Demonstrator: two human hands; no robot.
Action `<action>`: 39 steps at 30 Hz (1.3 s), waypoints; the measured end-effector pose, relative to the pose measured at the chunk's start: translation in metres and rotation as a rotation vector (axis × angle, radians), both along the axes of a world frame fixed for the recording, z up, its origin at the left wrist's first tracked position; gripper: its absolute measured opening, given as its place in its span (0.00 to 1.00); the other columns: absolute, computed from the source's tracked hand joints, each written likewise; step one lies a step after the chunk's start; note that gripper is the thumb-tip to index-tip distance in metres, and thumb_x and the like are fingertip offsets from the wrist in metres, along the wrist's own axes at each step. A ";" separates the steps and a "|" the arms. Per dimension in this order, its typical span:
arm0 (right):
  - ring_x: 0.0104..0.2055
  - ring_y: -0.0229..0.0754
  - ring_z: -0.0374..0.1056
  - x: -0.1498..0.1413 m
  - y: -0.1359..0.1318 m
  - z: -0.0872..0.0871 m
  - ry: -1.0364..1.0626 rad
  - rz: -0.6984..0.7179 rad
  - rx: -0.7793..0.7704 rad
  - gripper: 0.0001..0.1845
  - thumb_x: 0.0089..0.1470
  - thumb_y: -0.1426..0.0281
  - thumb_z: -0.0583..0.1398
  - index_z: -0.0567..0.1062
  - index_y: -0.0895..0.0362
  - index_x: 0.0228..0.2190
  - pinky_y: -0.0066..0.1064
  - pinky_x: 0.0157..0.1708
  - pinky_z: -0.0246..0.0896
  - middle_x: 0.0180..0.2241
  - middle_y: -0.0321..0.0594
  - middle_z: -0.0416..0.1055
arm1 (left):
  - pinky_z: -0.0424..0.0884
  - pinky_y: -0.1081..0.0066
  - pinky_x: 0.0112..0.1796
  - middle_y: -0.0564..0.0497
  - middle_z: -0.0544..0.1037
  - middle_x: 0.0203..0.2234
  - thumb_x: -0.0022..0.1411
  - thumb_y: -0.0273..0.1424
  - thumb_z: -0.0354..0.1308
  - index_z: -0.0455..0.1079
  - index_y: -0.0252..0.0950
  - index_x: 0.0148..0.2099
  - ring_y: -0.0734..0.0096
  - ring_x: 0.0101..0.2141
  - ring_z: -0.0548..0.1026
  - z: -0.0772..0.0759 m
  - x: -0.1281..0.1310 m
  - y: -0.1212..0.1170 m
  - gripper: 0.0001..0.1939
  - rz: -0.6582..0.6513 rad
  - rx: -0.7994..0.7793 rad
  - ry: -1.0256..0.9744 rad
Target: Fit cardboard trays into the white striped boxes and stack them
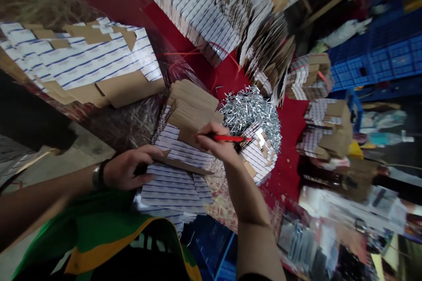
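My left hand [130, 167], with a dark band at its wrist, is at the left edge of a printed white cardboard carton [180, 184]. Its curled fingers grip the edge beside a raised brown flap [184, 166]. My right hand [219, 140] is closed around a slim red tool [227, 138] with a dark end pointing right; its exact kind is unclear. Beneath and beyond that hand lies a stack of brown cardboard pieces [193, 103]. The tool's tip is over a small printed carton piece [259, 153], next to a heap of shiny silver strips [252, 109].
Flat printed cartons [99, 59] lie in a pile at the left. Tall carton stacks [201, 9] stand on the red surface [290, 140] at the back. Blue crates [379, 52] are at the right, another blue crate [211, 241] near my body. Assorted clutter [329, 228] fills the lower right.
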State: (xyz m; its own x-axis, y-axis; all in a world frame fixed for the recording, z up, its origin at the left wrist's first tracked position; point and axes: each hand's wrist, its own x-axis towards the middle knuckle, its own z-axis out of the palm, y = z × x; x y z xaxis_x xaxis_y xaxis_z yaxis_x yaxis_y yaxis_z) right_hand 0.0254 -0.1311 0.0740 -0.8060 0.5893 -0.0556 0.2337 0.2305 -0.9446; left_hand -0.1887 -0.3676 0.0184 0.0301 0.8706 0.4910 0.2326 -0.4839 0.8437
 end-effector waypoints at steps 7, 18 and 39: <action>0.30 0.38 0.69 -0.015 -0.053 -0.077 -0.037 0.344 0.585 0.11 0.66 0.66 0.57 0.75 0.53 0.32 0.28 0.32 0.63 0.29 0.37 0.74 | 0.77 0.53 0.58 0.35 0.82 0.52 0.77 0.45 0.50 0.68 0.34 0.63 0.49 0.56 0.81 0.013 -0.026 0.005 0.24 -0.296 -0.132 -0.084; 0.31 0.39 0.70 -0.015 -0.060 -0.080 -0.005 0.160 0.627 0.09 0.65 0.67 0.60 0.74 0.53 0.31 0.30 0.32 0.64 0.29 0.38 0.74 | 0.56 0.33 0.67 0.38 0.56 0.74 0.60 0.30 0.69 0.71 0.43 0.69 0.33 0.71 0.56 -0.018 -0.001 0.070 0.35 0.349 -0.401 0.601; 0.29 0.39 0.67 -0.021 -0.050 -0.084 -0.113 0.292 0.645 0.10 0.64 0.67 0.59 0.73 0.53 0.29 0.29 0.31 0.60 0.27 0.36 0.73 | 0.75 0.55 0.58 0.37 0.78 0.55 0.72 0.33 0.58 0.69 0.37 0.66 0.53 0.56 0.77 0.003 -0.018 0.024 0.22 0.177 -0.220 0.230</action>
State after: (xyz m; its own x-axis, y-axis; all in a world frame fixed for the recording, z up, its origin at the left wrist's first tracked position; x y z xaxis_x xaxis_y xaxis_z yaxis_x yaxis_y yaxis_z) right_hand 0.0047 -0.1807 -0.0101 -0.9456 0.2942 0.1384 0.1658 0.8026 -0.5730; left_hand -0.2065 -0.3437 0.0217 -0.0426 0.9564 0.2890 0.4923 -0.2316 0.8391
